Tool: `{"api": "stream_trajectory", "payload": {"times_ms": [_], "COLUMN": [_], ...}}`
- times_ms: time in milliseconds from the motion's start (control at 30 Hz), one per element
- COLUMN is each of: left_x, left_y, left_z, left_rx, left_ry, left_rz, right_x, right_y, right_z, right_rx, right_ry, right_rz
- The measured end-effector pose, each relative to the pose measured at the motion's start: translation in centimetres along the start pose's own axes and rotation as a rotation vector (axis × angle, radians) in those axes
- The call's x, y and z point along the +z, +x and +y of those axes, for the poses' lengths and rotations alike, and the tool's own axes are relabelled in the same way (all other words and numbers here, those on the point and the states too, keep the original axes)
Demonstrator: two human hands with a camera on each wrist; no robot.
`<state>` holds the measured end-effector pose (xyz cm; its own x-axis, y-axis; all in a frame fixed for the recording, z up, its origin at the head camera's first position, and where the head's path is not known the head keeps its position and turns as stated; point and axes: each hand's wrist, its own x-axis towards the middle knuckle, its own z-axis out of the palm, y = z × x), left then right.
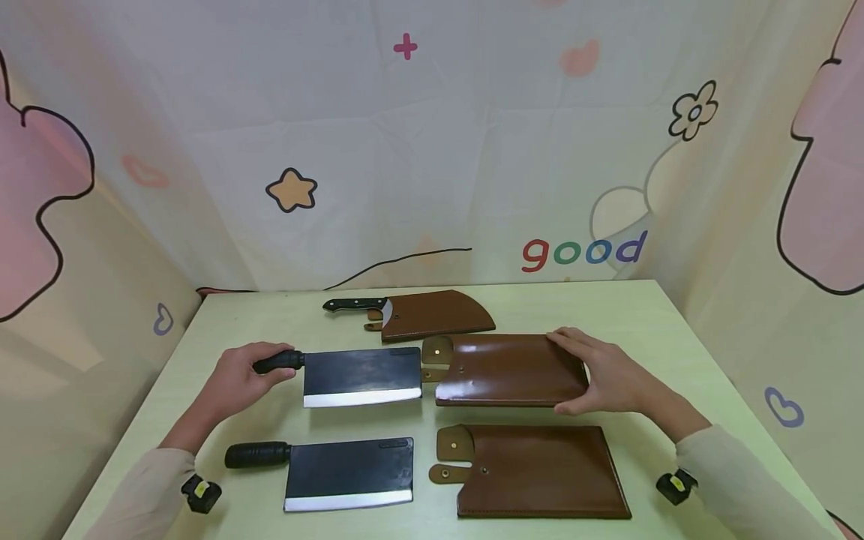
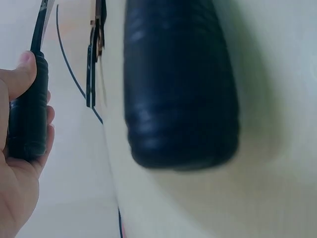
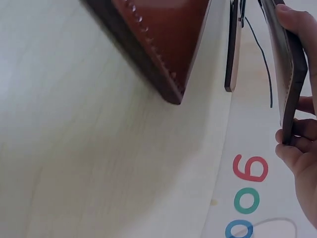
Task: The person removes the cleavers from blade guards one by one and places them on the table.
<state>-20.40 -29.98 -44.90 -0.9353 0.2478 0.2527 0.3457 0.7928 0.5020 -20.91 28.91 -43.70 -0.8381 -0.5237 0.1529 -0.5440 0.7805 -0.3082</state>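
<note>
My left hand (image 1: 244, 376) grips the black handle of a cleaver (image 1: 363, 376), its dark blade pointing right with the bright edge toward me. In the left wrist view thumb and fingers wrap that handle (image 2: 28, 109). A brown leather sheath (image 1: 513, 369) is held by my right hand (image 1: 604, 371), thumb at the near edge and fingers at the far edge of its right end. The sheath's snap straps face the cleaver's blade tip, which comes right up to them. In the right wrist view the fingers pinch the sheath's end (image 3: 290, 74).
Nearer me lie a second cleaver (image 1: 351, 474) on the left and a second brown sheath (image 1: 540, 471) on the right. At the back a knife with a riveted black handle (image 1: 355, 304) sits inside a curved brown sheath (image 1: 439, 313). A printed curtain (image 1: 432, 165) stands behind the table.
</note>
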Motion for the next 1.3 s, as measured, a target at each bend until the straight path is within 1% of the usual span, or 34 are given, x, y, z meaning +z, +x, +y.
{"api": "stream_trajectory", "payload": {"times_ms": [167, 333, 533, 700, 833, 933, 1100, 1300], "left_x": [-0.1, 0.2, 0.6, 0.9, 1.2, 1.4, 1.5, 1.7], "left_y": [-0.5, -0.8, -1.0, -1.2, -1.3, -1.3, -1.0, -0.7], "left_z": [-0.9, -1.3, -1.7, -2.1, -2.5, -2.8, -3.2, -3.6], "left_rx": [0.003, 0.004, -0.022, -0.036, -0.041, -0.038, -0.020, -0.043], "left_ry": [0.017, 0.028, 0.025, 0.041, 0.039, 0.035, 0.042, 0.048], "left_rz": [-0.019, -0.039, -0.070, -0.093, -0.114, -0.127, -0.141, -0.183], "right_x": [0.0, 0.2, 0.3, 0.3, 0.5, 0.5, 0.4, 0.5], "right_y": [-0.7, -1.2, -1.5, -1.6, -1.5, -1.4, -1.3, -1.2], "right_z": [0.7, 1.3, 2.1, 2.5, 2.9, 3.1, 3.6, 4.0], "right_rx": [0.021, 0.029, 0.041, 0.061, 0.052, 0.043, 0.056, 0.071], "right_ry": [-0.002, -0.011, -0.019, -0.011, -0.009, -0.005, -0.015, -0.023], "right_rz": [-0.005, -0.006, -0.011, -0.034, -0.048, -0.068, -0.117, -0.174]}}
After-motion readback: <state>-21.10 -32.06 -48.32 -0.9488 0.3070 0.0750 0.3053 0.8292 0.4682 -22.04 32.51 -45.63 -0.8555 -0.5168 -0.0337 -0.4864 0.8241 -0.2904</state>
